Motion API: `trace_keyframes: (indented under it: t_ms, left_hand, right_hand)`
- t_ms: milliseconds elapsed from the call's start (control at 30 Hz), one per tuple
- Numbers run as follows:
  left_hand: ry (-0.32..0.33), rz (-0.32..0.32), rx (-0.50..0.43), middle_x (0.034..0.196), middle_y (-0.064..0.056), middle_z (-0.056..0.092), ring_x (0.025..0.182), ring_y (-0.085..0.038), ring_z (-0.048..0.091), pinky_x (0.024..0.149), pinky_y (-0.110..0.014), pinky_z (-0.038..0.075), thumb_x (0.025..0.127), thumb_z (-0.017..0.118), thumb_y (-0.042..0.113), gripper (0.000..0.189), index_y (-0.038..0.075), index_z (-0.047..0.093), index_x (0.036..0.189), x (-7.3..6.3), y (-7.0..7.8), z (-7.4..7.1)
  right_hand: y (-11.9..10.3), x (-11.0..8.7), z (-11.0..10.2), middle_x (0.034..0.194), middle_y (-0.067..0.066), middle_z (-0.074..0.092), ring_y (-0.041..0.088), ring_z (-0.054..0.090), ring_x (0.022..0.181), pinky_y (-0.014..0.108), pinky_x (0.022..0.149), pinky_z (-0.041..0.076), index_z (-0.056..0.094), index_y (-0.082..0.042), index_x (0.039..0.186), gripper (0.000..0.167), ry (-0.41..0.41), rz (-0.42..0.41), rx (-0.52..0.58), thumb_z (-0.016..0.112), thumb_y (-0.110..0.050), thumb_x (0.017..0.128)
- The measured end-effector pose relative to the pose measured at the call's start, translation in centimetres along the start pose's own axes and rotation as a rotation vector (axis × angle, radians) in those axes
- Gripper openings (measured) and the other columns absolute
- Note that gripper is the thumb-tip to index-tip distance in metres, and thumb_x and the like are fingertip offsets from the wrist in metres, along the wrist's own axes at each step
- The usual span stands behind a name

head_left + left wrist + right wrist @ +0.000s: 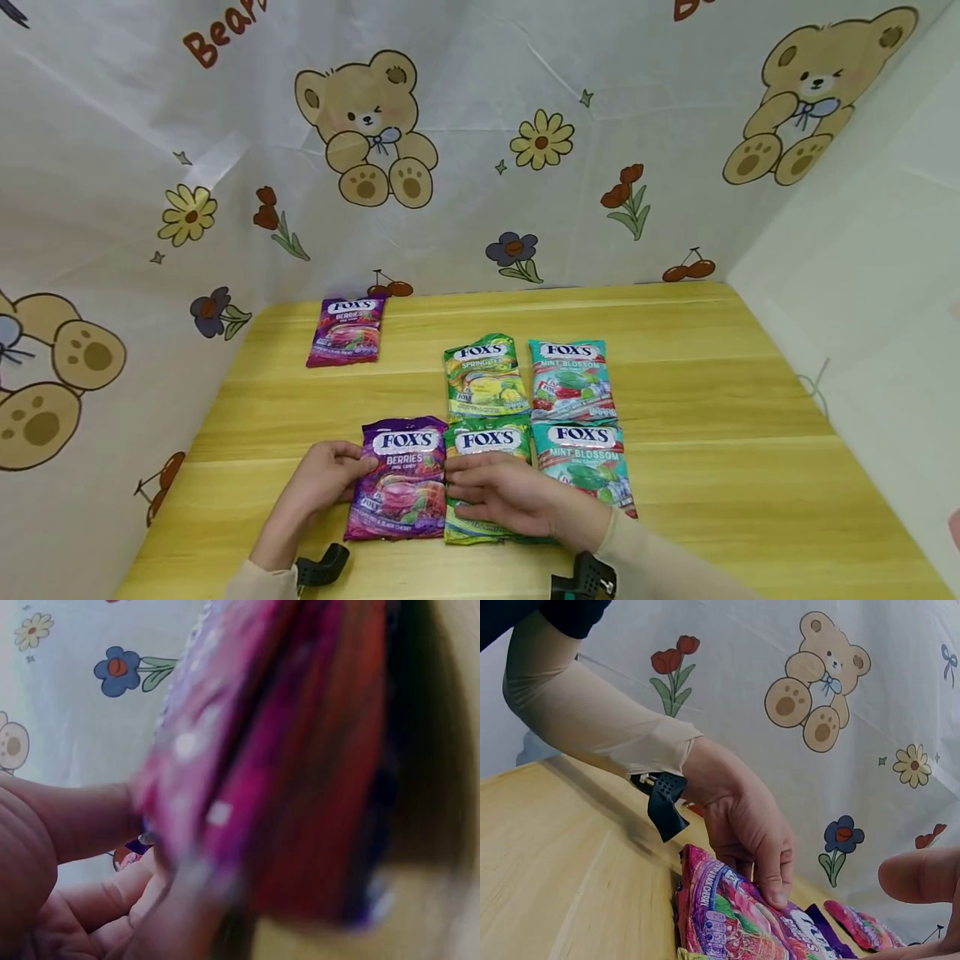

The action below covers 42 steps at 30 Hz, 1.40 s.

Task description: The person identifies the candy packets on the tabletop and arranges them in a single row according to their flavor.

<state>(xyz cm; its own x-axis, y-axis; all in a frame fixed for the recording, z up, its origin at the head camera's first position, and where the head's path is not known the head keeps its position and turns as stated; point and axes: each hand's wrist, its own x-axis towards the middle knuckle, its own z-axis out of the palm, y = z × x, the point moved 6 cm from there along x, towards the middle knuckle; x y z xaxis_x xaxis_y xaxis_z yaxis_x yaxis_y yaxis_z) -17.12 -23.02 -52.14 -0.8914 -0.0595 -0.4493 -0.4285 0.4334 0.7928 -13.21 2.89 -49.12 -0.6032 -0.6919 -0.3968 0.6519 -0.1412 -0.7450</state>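
Left hand (318, 479): at the near left part of the tabletop (705, 400); thumb laid over the left edge of the front purple bag, fingers beneath or behind it, pinching that edge.

Back purple bag (347, 333): lies face up near the far edge, apart from the others, beyond the left hand.

Front purple bag (397, 492): face up, directly right of the left hand and between both hands. Long axis runs from the near side toward the far side, with a slight lean. The left hand is nearer, being in contact; the right fingertips stand at its right edge, touch uncertain. Its right side meets the front green bag, so the adjoining edge is the governing relation. Wood shows beyond its top edge, up to the back purple bag, and in a strip on the near side.

Green bags, two: back green bag (486, 387) directly beyond front green bag (487, 437), ends meeting.

Right hand (510, 492): laid across the front green bag, fingers extended leftward, thumb apart in the right wrist view; pinching nothing visible.

Teal bags, two: back teal bag (573, 383) and front teal bag (581, 462), end to end beside the green pair; bare wood continues to the right edge.
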Motion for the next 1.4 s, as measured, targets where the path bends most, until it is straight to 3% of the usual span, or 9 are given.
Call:
trace_keyframes:
  t_ms: [133,267,467,667,833,1133,1400]
  left_hand:
    - [0.008,-0.001,-0.033,0.087,-0.009,0.069,0.071,-0.017,0.063,0.058,-0.034,0.059,0.099,0.070,0.018,0.031,-0.006,0.066,0.119,0.2,-0.4,-0.1]
    - [-0.029,0.019,-0.103,0.093,-0.012,0.070,0.072,-0.019,0.067,0.059,-0.035,0.061,0.104,0.061,0.013,0.036,-0.009,0.060,0.132,0.2,-0.4,0.1]
    - [-0.065,0.064,-0.152,0.108,-0.018,0.071,0.085,-0.020,0.069,0.069,-0.034,0.062,0.107,0.053,0.010,0.039,-0.014,0.054,0.138,-0.1,-0.5,0.3]
    - [-0.141,0.052,-0.306,0.121,-0.021,0.065,0.095,-0.022,0.071,0.081,-0.037,0.064,0.110,0.046,0.012,0.043,-0.011,0.045,0.147,-0.1,-0.9,0.6]
    - [-0.195,0.053,-0.379,0.127,-0.020,0.061,0.100,-0.023,0.071,0.087,-0.042,0.064,0.112,0.043,0.017,0.048,-0.008,0.037,0.153,-0.3,-1.0,0.5]
    - [-0.138,0.039,-0.444,0.142,-0.024,0.050,0.108,-0.024,0.068,0.092,-0.042,0.062,0.112,0.042,0.018,0.048,-0.001,0.035,0.156,-0.4,0.1,0.0]
    - [-0.117,0.029,-0.471,0.151,-0.022,0.044,0.113,-0.022,0.066,0.095,-0.041,0.061,0.111,0.047,0.025,0.055,0.004,0.032,0.160,-0.4,1.1,-0.3]
  right_hand:
    - [0.2,0.3,0.4,0.166,0.032,0.021,0.049,0.023,0.154,0.060,0.125,0.027,0.020,0.011,0.159,0.063,0.018,0.009,0.017,0.048,-0.013,0.108]
    - [0.5,0.7,0.6,0.165,0.032,0.024,0.047,0.029,0.152,0.059,0.123,0.033,0.018,0.012,0.159,0.064,0.031,0.020,0.052,0.047,-0.013,0.107]
    - [1.3,1.3,1.0,0.163,0.032,0.028,0.048,0.035,0.149,0.060,0.120,0.036,0.018,0.010,0.159,0.069,0.030,0.035,0.077,0.051,-0.017,0.105]
    - [1.6,1.6,1.2,0.156,0.032,0.041,0.049,0.049,0.138,0.061,0.115,0.042,0.020,0.013,0.157,0.068,0.084,0.018,0.093,0.053,-0.014,0.104]
    - [1.5,1.9,1.4,0.149,0.027,0.051,0.042,0.060,0.127,0.058,0.111,0.048,0.021,0.013,0.157,0.069,0.112,0.001,0.103,0.056,-0.011,0.103]
    - [0.2,2.2,2.0,0.160,0.031,0.033,0.041,0.056,0.127,0.059,0.117,0.042,0.021,0.007,0.160,0.067,0.112,-0.054,0.141,0.053,-0.007,0.103]
    - [-0.7,2.3,1.4,0.153,0.027,0.046,0.035,0.057,0.125,0.052,0.118,0.043,0.030,-0.002,0.161,0.065,0.136,-0.073,0.163,0.056,-0.004,0.102]
